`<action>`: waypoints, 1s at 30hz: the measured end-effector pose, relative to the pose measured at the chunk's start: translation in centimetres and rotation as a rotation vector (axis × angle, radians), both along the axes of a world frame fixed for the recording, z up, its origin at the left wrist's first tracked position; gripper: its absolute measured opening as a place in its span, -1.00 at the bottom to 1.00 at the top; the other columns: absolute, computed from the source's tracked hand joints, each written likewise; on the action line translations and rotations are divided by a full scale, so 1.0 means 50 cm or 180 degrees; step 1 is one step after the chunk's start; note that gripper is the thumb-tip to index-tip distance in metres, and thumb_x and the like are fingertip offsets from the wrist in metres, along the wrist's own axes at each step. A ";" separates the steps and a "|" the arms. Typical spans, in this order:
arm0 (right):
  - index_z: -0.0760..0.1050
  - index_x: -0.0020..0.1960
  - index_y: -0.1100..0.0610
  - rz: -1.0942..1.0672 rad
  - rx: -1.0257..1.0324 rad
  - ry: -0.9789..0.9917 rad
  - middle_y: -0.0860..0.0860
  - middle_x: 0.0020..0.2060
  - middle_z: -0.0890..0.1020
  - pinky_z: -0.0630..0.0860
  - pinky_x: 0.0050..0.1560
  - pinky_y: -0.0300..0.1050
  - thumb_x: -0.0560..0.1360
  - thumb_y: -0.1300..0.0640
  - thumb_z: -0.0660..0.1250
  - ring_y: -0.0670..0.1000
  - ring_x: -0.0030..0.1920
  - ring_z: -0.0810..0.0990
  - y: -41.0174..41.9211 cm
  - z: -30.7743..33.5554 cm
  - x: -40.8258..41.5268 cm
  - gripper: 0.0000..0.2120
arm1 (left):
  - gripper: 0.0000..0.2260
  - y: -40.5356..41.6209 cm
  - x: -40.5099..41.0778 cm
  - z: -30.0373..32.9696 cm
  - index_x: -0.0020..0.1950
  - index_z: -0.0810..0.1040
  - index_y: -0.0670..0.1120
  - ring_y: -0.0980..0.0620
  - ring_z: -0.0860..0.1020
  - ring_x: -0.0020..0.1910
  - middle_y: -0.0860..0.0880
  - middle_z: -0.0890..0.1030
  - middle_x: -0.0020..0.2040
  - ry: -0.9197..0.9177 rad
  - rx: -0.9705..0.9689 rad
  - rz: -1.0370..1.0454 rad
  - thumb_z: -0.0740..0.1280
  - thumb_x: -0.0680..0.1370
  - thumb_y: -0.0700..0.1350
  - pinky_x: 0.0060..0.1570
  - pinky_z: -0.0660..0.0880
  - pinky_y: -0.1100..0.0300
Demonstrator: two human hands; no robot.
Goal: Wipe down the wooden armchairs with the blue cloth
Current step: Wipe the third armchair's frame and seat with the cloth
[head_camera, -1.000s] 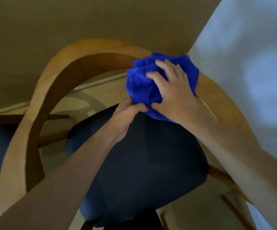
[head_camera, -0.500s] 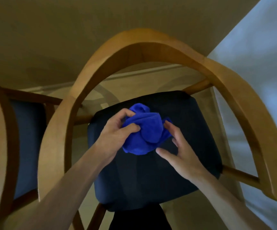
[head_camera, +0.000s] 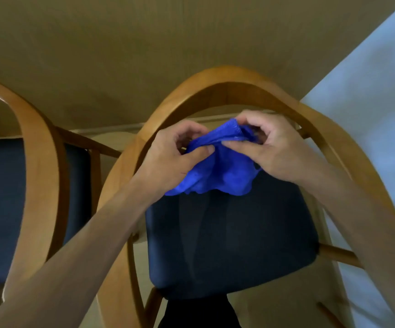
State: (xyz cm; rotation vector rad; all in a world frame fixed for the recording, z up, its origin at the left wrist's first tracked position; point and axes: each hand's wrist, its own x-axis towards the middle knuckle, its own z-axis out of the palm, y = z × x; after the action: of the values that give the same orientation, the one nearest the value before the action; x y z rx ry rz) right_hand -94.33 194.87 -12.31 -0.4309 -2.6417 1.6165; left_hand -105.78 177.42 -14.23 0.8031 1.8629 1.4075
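Both hands hold the bunched blue cloth point(head_camera: 225, 169) in the air above the dark blue seat point(head_camera: 229, 245) of a wooden armchair. My left hand point(head_camera: 175, 157) pinches the cloth's left edge between thumb and fingers. My right hand point(head_camera: 272, 147) pinches its upper right edge. The cloth's lower part hangs loose between them. The chair's curved wooden backrest rail point(head_camera: 225, 81) arches just beyond my hands, and neither hand touches it.
A second wooden armchair point(head_camera: 42, 162) with a dark blue seat stands close on the left. A tan wall point(head_camera: 144, 43) rises directly behind both chairs. A pale blue-white surface point(head_camera: 376, 102) fills the right side.
The cloth came off the backrest rail a second ago and dropped toward the seat. Both hands have since lifted it and now pinch its top edge, spreading it.
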 end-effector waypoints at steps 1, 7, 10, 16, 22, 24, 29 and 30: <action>0.54 0.03 0.09 0.0037 -0.0014 0.0127 -0.09 -0.12 0.62 0.54 0.01 -0.05 0.56 0.10 0.38 -0.03 -0.04 0.60 0.005 0.019 -0.007 -0.91 | -0.83 0.006 -0.008 0.009 0.06 0.59 -0.08 0.07 0.62 -0.06 0.04 0.65 -0.09 0.0103 0.0060 -0.0047 0.45 0.49 -0.19 -0.06 0.55 0.18; 0.50 0.03 0.24 -0.0102 0.0167 0.0819 0.06 -0.14 0.59 0.48 -0.03 -0.17 0.58 0.27 0.30 -0.01 -0.12 0.56 0.028 0.123 -0.042 -0.95 | -0.77 0.034 -0.065 0.005 -0.20 0.47 0.15 0.14 0.50 -0.28 0.16 0.52 -0.33 0.1371 -0.1203 -0.0542 0.49 0.37 -0.11 -0.34 0.30 0.39; 0.55 0.17 0.17 -0.0368 0.0190 0.0919 -0.05 0.00 0.65 0.53 0.07 -0.19 0.58 0.33 0.26 -0.12 0.02 0.61 0.051 0.149 -0.030 -0.79 | -0.79 0.044 -0.101 0.005 -0.29 0.45 0.09 0.11 0.48 -0.36 0.11 0.50 -0.38 0.1457 -0.1665 -0.0546 0.48 0.38 0.00 -0.46 0.28 0.38; 0.60 0.11 0.02 -0.0963 0.0684 0.0870 -0.18 0.01 0.65 0.52 -0.01 -0.25 0.57 0.32 0.21 -0.16 0.03 0.60 0.100 0.156 0.030 -0.71 | -0.84 0.069 -0.135 0.043 -0.12 0.47 0.11 -0.04 0.50 -0.18 0.09 0.49 -0.27 0.2174 -0.2068 -0.0636 0.42 0.43 0.08 -0.23 0.43 0.12; 0.61 0.03 0.04 -0.1428 0.0744 0.0816 -0.07 0.10 0.63 0.54 0.06 -0.27 0.57 0.32 0.23 -0.14 0.13 0.58 0.125 0.136 0.076 -0.74 | -0.87 0.045 -0.113 0.063 -0.09 0.50 -0.01 -0.02 0.50 -0.19 0.05 0.52 -0.22 0.3021 -0.1332 -0.0182 0.42 0.45 -0.04 -0.19 0.36 0.11; 0.61 0.01 0.03 -0.1441 0.0577 0.0826 -0.09 0.09 0.63 0.53 0.07 -0.32 0.56 0.34 0.24 -0.16 0.13 0.58 0.127 0.136 0.086 -0.74 | -0.84 0.032 -0.107 0.070 -0.16 0.47 -0.03 -0.04 0.47 -0.23 0.06 0.47 -0.30 0.3529 -0.1209 -0.0169 0.42 0.43 -0.02 -0.11 0.31 0.07; 0.54 -0.05 -0.04 -0.1369 0.0625 0.0751 -0.10 -0.14 0.60 0.51 -0.12 -0.09 0.55 0.35 0.22 0.05 -0.09 0.58 0.123 0.130 0.104 -0.71 | -0.76 -0.001 -0.102 0.074 -0.10 0.39 0.08 0.20 0.45 -0.29 0.16 0.46 -0.28 0.2822 -0.1131 -0.0387 0.39 0.35 0.06 -0.17 0.38 0.27; 0.54 -0.05 -0.03 -0.1356 0.0594 0.0758 -0.11 -0.13 0.60 0.52 -0.12 -0.05 0.56 0.35 0.21 0.05 -0.09 0.58 0.121 0.129 0.104 -0.71 | -0.73 -0.002 -0.103 0.066 -0.07 0.38 0.09 0.20 0.48 -0.27 0.15 0.48 -0.23 0.2441 -0.1262 -0.0454 0.42 0.35 0.04 -0.23 0.41 0.30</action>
State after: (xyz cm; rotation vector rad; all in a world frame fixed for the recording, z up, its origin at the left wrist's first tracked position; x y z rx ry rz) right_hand -89.11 200.91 -5.85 -0.6872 -2.2964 1.2010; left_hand -110.91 177.31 -10.95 1.3470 2.4683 0.6216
